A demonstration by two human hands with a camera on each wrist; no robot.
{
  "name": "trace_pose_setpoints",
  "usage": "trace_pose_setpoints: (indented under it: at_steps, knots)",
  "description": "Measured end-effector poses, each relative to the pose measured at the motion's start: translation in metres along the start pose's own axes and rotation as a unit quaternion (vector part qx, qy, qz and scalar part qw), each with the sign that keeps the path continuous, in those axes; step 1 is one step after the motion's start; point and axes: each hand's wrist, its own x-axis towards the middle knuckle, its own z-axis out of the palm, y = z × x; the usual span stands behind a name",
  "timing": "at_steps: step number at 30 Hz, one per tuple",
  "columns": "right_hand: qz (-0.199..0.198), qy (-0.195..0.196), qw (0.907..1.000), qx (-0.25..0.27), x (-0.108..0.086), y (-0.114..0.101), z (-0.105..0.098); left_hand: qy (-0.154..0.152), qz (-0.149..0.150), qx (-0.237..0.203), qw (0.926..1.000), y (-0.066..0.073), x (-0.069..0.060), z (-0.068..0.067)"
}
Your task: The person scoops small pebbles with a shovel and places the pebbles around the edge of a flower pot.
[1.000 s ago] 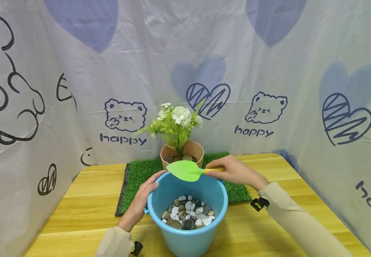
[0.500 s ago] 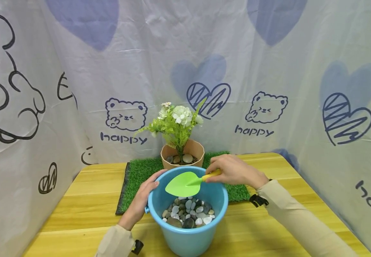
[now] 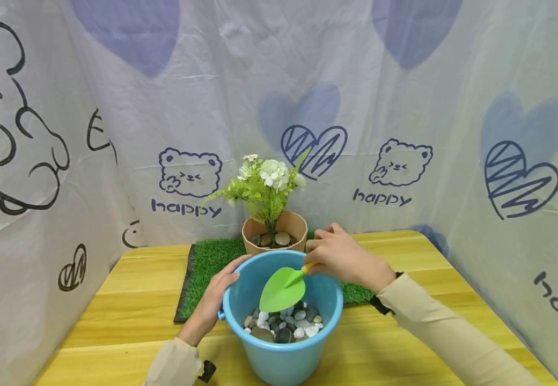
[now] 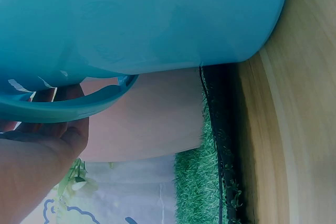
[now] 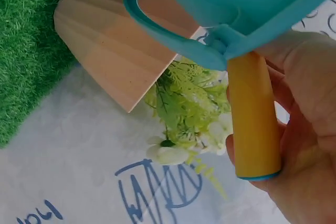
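Note:
A blue bucket (image 3: 283,347) stands on the wooden table, with pebbles (image 3: 286,324) in its bottom. My left hand (image 3: 213,297) holds the bucket's left rim; in the left wrist view, its fingers (image 4: 63,94) pass behind the bucket's handle (image 4: 68,109). A green toy trowel (image 3: 284,290) hangs inside the bucket, its blade tilted down above the pebbles. My right hand (image 3: 344,258) grips its yellow handle (image 5: 254,119) over the far right rim. Whether the blade tip touches any pebbles is hard to tell.
Behind the bucket, a peach flowerpot (image 3: 274,248) with white flowers (image 3: 274,173) and several stones stands on a green turf mat (image 3: 216,257). Printed white cloth (image 3: 279,69) surrounds the wooden table (image 3: 129,300) at the back and sides.
My right hand has lowered the trowel from above the far rim into the bucket and tipped its blade downward. The left hand has stayed on the rim.

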Motion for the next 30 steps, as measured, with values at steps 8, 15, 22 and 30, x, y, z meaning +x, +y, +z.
trace_pose_setpoints:
  at_steps: [8,15,22,30]
  knots:
    - [0.014,0.011,0.9926,-0.12,0.0,-0.015,0.004,-0.002,0.005,0.001,1.0,0.0,0.0,0.0]
    - [-0.004,0.019,0.9893,-0.145,0.002,-0.015,0.002,-0.002,0.005,0.002,1.0,0.001,0.0,0.0]
    - [-0.033,-0.001,0.9856,-0.166,0.006,-0.014,-0.004,-0.005,0.007,-0.015,0.9998,0.002,0.001,0.001]
    - [-0.064,-0.029,0.9817,-0.177,0.008,-0.024,-0.003,0.0,-0.003,-0.008,1.0,0.002,0.0,0.001]
